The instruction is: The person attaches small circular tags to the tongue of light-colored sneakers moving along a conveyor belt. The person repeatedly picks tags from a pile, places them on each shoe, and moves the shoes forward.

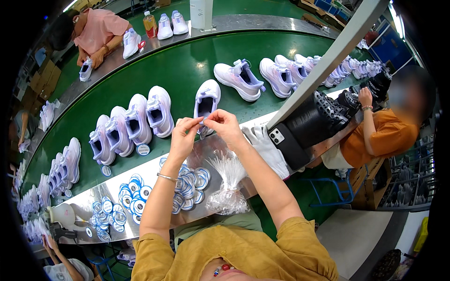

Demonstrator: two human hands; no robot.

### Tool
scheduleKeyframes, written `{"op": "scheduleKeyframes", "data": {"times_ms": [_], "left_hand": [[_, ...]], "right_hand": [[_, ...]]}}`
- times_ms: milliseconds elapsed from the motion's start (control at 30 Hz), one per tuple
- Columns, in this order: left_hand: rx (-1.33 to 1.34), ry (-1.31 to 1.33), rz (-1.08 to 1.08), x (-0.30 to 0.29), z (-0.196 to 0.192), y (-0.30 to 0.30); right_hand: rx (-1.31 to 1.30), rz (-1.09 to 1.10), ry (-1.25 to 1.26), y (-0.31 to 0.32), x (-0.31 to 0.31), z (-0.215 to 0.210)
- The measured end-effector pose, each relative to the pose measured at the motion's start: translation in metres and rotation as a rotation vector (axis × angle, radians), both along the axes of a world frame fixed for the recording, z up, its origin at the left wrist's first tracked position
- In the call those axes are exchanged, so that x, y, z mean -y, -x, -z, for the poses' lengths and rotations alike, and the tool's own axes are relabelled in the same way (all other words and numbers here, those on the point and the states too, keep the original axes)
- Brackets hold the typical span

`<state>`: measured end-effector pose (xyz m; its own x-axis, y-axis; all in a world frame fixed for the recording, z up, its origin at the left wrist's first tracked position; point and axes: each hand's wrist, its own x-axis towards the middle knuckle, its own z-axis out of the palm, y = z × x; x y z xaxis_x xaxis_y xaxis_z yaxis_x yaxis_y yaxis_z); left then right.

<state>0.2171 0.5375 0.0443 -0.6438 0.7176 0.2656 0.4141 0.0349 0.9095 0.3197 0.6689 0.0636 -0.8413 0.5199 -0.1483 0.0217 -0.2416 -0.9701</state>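
A white and lilac sneaker [207, 93] stands on the green surface with its heel toward me. At its heel my left hand [186, 130] and my right hand [224, 124] meet, both closed in a fingertip pinch. Whatever lies between the fingertips is too small to make out. A small greyish piece shows just below them. Nearer to me, on the metal ledge, lie a bundle of clear plastic tag fasteners [228, 187] and a pile of round blue and white tags [189, 188].
More sneakers [137, 119] line the green surface on both sides. Further tag piles [134, 194] lie leftward. Right of my hands are white gloves [269, 149], a black phone [287, 143] and a slanting post [323, 63]. Co-workers sit far left [103, 30] and right [386, 133].
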Motion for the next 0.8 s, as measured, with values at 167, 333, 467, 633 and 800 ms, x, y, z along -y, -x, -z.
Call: {"op": "scheduleKeyframes", "data": {"times_ms": [167, 333, 467, 633, 800], "left_hand": [[0.171, -0.042, 0.008, -0.001, -0.009, -0.006], [0.146, -0.036, 0.021, 0.000, -0.006, -0.005], [0.108, -0.055, -0.047, -0.004, -0.001, -0.006], [0.145, -0.073, -0.061, -0.007, 0.004, -0.008], [0.145, -0.069, -0.056, -0.006, 0.005, -0.007]], "right_hand": [[-0.014, -0.061, -0.029, 0.004, -0.004, 0.008], [0.002, -0.120, -0.079, 0.004, -0.004, 0.014], [0.100, -0.139, 0.098, 0.001, -0.004, 0.001], [0.096, -0.114, 0.318, -0.001, -0.004, 0.005], [0.065, -0.145, 0.391, 0.001, -0.007, 0.015]]}}
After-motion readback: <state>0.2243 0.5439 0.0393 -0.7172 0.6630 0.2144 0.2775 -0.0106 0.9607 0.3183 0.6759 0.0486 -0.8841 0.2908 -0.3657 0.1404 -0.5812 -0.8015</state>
